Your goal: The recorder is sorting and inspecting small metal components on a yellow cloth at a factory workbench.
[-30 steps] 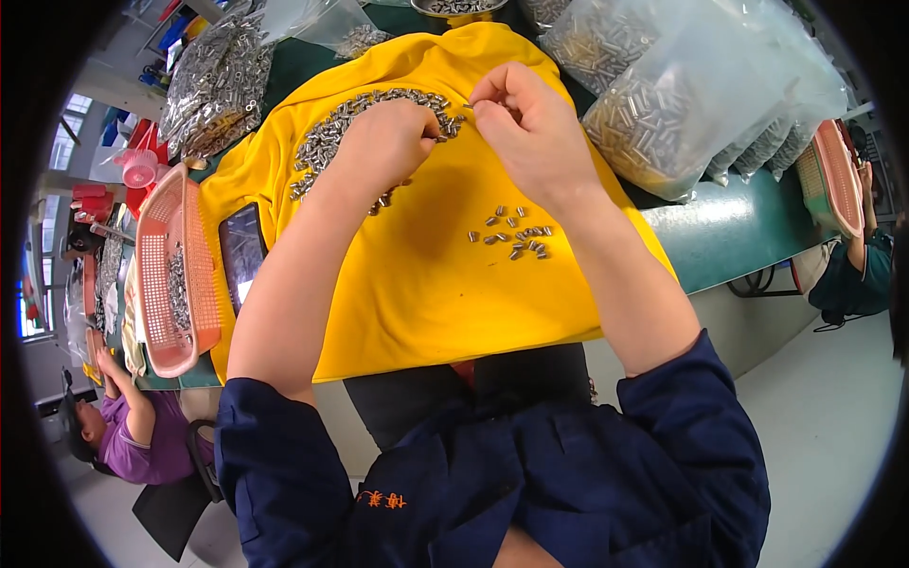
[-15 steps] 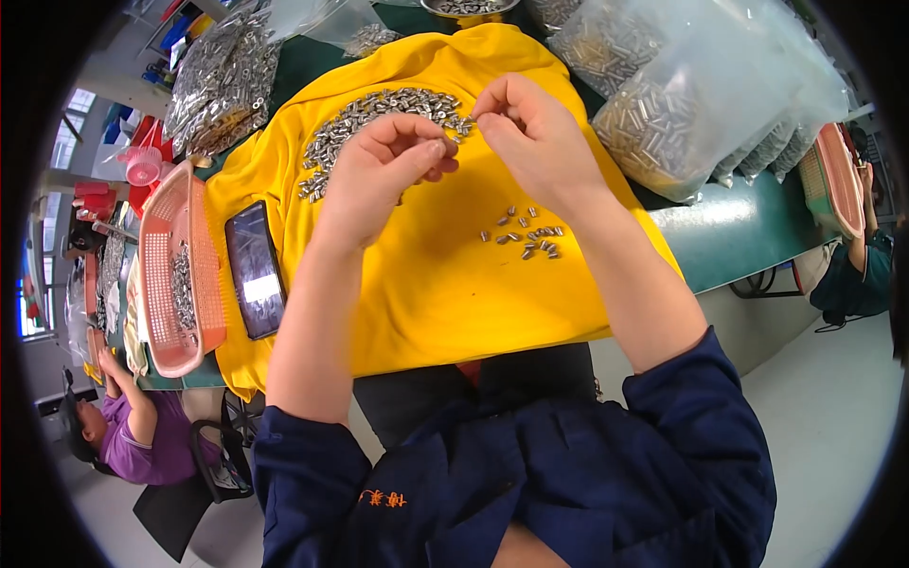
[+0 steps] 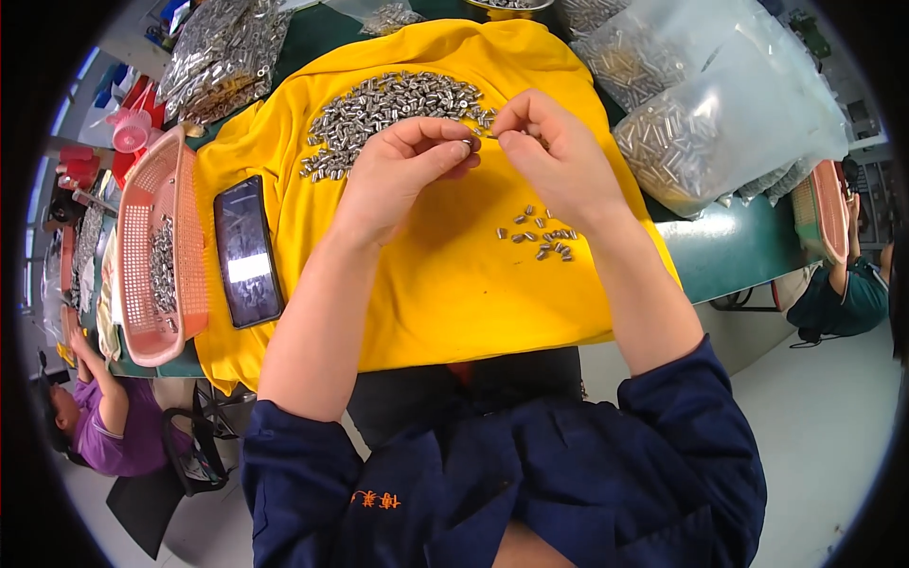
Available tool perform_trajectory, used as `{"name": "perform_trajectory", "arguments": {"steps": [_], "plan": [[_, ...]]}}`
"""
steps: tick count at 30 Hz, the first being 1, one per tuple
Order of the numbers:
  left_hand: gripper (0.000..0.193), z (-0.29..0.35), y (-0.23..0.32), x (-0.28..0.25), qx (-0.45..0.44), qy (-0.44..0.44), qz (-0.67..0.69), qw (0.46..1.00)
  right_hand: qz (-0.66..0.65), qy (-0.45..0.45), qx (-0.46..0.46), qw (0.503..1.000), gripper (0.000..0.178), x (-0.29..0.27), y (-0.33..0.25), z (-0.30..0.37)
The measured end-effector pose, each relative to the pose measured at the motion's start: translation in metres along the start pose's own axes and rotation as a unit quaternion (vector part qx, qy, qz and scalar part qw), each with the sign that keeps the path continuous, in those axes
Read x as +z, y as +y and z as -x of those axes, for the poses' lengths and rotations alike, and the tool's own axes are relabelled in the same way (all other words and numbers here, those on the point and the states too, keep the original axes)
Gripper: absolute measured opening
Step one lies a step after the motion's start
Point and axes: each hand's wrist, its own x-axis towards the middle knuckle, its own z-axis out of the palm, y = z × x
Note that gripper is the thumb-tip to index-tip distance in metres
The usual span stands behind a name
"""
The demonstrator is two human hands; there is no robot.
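Note:
Above the yellow cloth (image 3: 436, 322), my two hands are raised close together with their fingertips nearly meeting. My left hand (image 3: 393, 180) is closed in a pinch, and a small metal part (image 3: 474, 144) shows at its thumb and fingertips. My right hand (image 3: 559, 161) also pinches; a thin dark bit shows at its fingertips, too small to name. Beyond the hands lies a wide pile of small silvery metal cylinders (image 3: 379, 102). A smaller, loose group of the same metal cylinders (image 3: 544, 235) lies nearer me, below my right hand.
A dark phone (image 3: 246, 251) lies on the cloth's left side beside a pink plastic basket (image 3: 197, 265) holding metal parts. Clear bags of metal parts (image 3: 668, 142) stand at the right; another bag (image 3: 222, 62) sits far left. A metal bowl (image 3: 511, 9) is at the back. People sit at both sides.
My fingertips have come closer together, the left hand moving right toward the right one. The whole view has shifted slightly. Both pinches stay closed.

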Motion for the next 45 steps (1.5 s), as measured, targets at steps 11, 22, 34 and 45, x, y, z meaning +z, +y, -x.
{"name": "perform_trajectory", "arguments": {"steps": [11, 22, 34, 45], "plan": [[0.014, -0.002, 0.002, 0.001, 0.007, 0.012, -0.041, 0.999, -0.018, 0.021, -0.033, 0.999, 0.006, -0.023, -0.012, 0.027], [0.015, -0.001, -0.001, 0.005, 0.006, -0.017, -0.02, 1.0, -0.076, 0.031, -0.004, 0.997, 0.005, -0.027, -0.034, 0.044], [0.016, -0.002, -0.003, 0.0, 0.007, -0.008, 0.03, 0.999, -0.024, 0.006, -0.063, 0.998, 0.003, -0.001, 0.003, -0.001], [0.015, 0.002, -0.002, 0.005, 0.007, -0.019, 0.025, 0.999, 0.04, 0.003, -0.074, 0.996, 0.005, 0.003, -0.001, 0.001]]}}
